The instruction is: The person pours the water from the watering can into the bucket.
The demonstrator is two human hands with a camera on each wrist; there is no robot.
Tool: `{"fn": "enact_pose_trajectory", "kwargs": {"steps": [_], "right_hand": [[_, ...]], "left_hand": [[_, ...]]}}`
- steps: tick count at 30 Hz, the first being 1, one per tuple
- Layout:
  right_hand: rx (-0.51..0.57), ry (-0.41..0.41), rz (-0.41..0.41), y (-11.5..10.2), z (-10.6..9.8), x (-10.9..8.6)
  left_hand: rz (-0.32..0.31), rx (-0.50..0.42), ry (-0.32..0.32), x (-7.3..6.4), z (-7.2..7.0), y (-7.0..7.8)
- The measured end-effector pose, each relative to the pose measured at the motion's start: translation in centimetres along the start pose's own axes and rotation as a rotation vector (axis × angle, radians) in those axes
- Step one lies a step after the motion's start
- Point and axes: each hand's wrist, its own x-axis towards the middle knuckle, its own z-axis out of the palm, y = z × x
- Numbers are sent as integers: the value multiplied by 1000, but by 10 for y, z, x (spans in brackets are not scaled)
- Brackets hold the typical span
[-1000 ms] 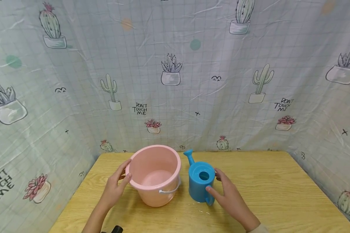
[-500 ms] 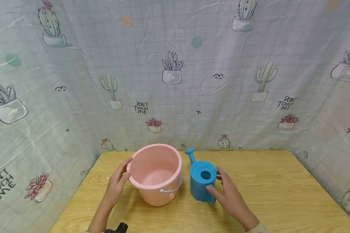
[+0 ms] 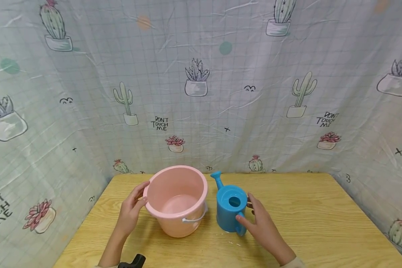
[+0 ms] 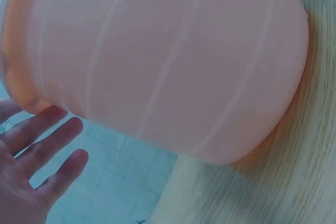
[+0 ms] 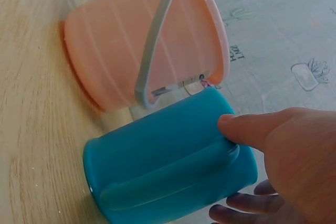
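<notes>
A pink plastic bucket (image 3: 179, 227) stands upright on the wooden table, its pale handle (image 3: 197, 217) hanging down on the right side. My left hand (image 3: 128, 216) is at the bucket's left rim, fingertips against its outside and thumb near the rim. In the left wrist view the fingers (image 4: 58, 142) are spread and loosely bent. Right of the bucket stands a blue watering can (image 3: 222, 216), spout to the back left and handle toward me. My right hand (image 3: 262, 227) lies along its right side, thumb (image 5: 247, 128) touching near the handle's top, other fingers loosely bent beside it.
A wood-grain table (image 3: 305, 212) carries both things, with some small whitish specks in front of the can. A cactus-print cloth (image 3: 201, 111) hangs behind the table and along both sides. A black device (image 3: 134, 261) shows by the left wrist.
The head view shifts slightly. Both hands stay at the bucket and the watering can, and neither thing has visibly moved on the table.
</notes>
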Motion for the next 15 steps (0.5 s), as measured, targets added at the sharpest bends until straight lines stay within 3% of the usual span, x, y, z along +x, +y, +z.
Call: {"fn": "enact_pose_trajectory", "kwargs": {"steps": [15], "right_hand": [[24,16,-29,6,0,0]], "left_hand": [[-29,-9,-27,-4,0,-3]]}}
